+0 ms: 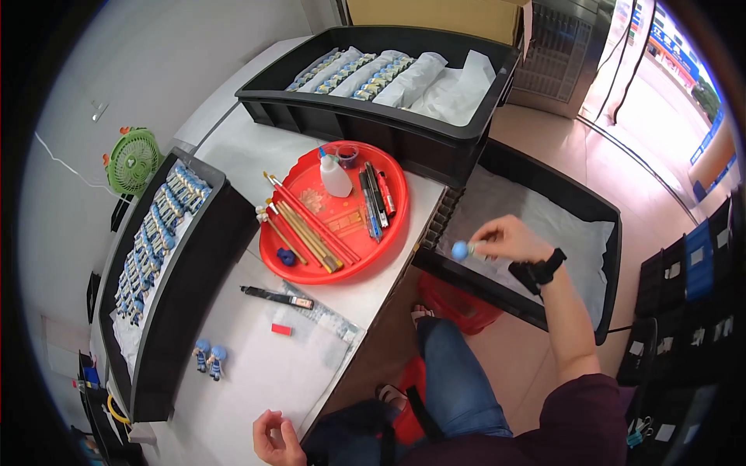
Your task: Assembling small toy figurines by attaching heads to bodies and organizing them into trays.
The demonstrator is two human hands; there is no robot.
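Observation:
My right hand (pixel 509 239) pinches a small figurine by its body, its round blue head (pixel 460 250) pointing left. It hangs over the left end of a black crate (pixel 536 307) lined with white paper. My left hand (pixel 277 439) rests by the table's near edge, loosely curled, thumb apart, with nothing visible in it. Beyond it, two blue-haired figurines (pixel 209 360) lie side by side on the white table (pixel 256 388). A dark pen-like cutter (pixel 276 297) and a small red block (pixel 281 330) lie farther up.
A red tray (pixel 272 268) holds brushes, markers and a white squeeze bottle (pixel 336 177). At left, a black crate (pixel 167 326) holds rows of figurines; another crate (pixel 350 116) stands at the back. A green fan (pixel 132 161) is far left, a red stool (pixel 458 303) beneath the right crate.

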